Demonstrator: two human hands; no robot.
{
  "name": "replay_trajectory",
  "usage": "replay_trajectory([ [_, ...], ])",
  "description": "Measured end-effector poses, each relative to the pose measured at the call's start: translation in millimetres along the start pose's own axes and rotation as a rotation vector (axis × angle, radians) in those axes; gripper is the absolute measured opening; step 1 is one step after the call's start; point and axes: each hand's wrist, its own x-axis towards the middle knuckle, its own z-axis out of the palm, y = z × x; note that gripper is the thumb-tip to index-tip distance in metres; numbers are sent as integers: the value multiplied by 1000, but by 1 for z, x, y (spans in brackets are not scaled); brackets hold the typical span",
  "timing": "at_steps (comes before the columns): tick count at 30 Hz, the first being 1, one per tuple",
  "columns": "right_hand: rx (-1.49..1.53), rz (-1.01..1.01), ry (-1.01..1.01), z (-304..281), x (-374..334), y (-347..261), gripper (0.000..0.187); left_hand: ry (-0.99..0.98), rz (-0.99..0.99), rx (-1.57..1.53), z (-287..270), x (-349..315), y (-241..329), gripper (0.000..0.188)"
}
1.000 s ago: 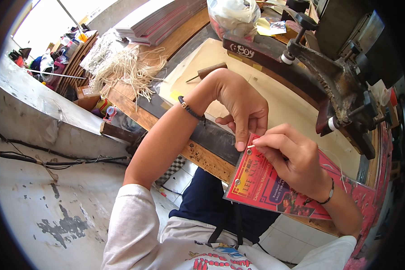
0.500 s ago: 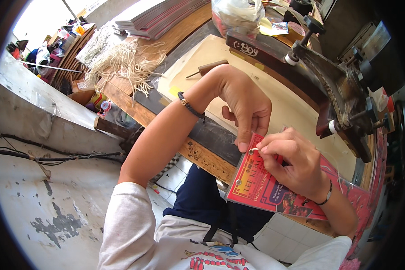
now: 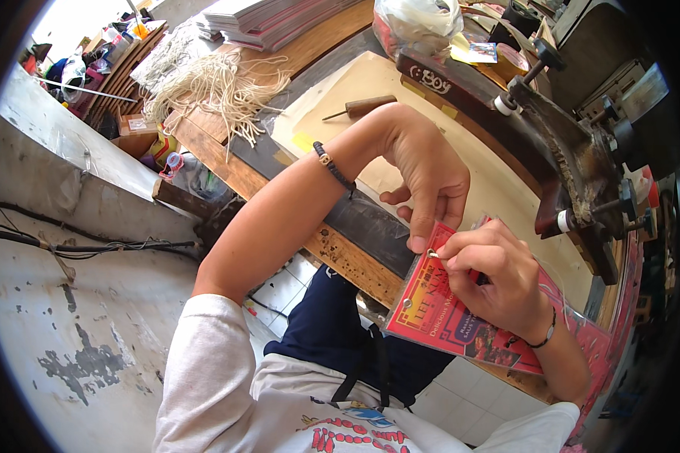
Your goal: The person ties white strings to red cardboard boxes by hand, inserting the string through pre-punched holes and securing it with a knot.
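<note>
A red printed sheet in a clear plastic cover [image 3: 449, 336] lies tilted at the bench's near edge, with metal eyelets along its left end. My left hand [image 3: 434, 185] arches over its upper corner, the thumb pressed on the edge by an eyelet and the fingers curled behind. Between the thumb and forefinger of my right hand [image 3: 499, 264] is a white cord [image 3: 433, 254], its tip at that upper eyelet. My right hand's other fingers fold over the sheet. How far the cord passes through is too small to tell.
A wooden-handled awl [image 3: 370, 106] rests on a cream board [image 3: 325, 106] beyond my left wrist. Loose white cords [image 3: 227, 90] are heaped at the far left, near stacked sheets [image 3: 279, 23]. A dark clamp-like frame with knobs [image 3: 563, 143] stands right. A plastic bag [image 3: 419, 26] sits behind.
The whole view has shifted slightly. Both hands keep nearly the same grip on the sheet and cord; the cord's tip now looks bent closer against the eyelet.
</note>
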Motion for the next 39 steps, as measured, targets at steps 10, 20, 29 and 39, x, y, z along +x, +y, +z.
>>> replay_trajectory([
  [10, -13, 113, -13, 1, 1, -4, 29, -72, 83, -88, -2, 7, -3, 45],
  [20, -96, 105, 7, 0, 5, -7, 23, -83, 165, -19, 0, 8, -11, 42],
  [29, -126, 151, 43, 1, 3, -4, 20, 382, 99, 94, -3, -57, -5, 17],
  [39, -104, 202, 56, 1, 2, -1, 17, 326, 61, 29, 3, -41, 1, 53],
])
